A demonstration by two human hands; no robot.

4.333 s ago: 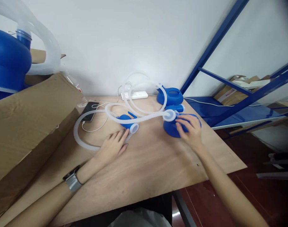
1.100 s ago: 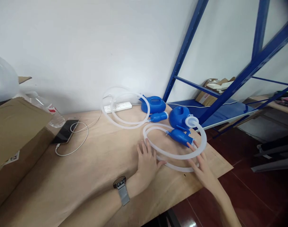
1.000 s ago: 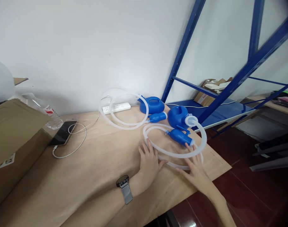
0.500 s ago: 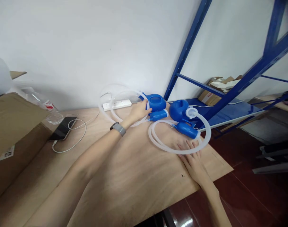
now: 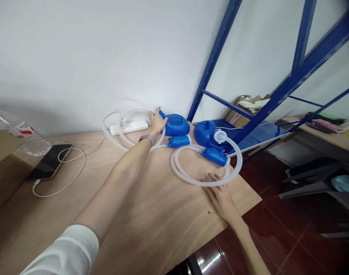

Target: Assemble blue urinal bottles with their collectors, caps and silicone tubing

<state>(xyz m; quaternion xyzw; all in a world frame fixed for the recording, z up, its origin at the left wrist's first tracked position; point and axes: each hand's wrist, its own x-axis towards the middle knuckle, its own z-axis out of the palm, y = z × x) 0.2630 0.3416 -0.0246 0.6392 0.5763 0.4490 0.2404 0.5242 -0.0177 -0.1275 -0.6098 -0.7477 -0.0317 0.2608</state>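
Note:
Two blue jugs lie near the wall, the left jug [image 5: 178, 128] and the right jug [image 5: 203, 133], each with a coiled clear hose. Small blue bottles, one at left [image 5: 178, 141] and one at right [image 5: 214, 156], lie in front of them. My left hand [image 5: 157, 121] is at the neck end of the left jug, fingers apart, beside its hose [image 5: 120, 133]. My right hand [image 5: 220, 195] rests flat with spread fingers on the wooden table [image 5: 163, 214], next to the right hose [image 5: 188, 178], partly behind it.
Behind my left wrist lies a white power strip [image 5: 128, 128]. A phone [image 5: 50, 162] with a white cable, a plastic bottle [image 5: 31, 141] and a cardboard box [image 5: 5, 175] are at left. A blue metal rack [image 5: 214, 61] stands at right.
My left hand has moved up and over to the neck end of the left jug, and its fingers have spread. The view has shifted right. My right hand stays on the table.

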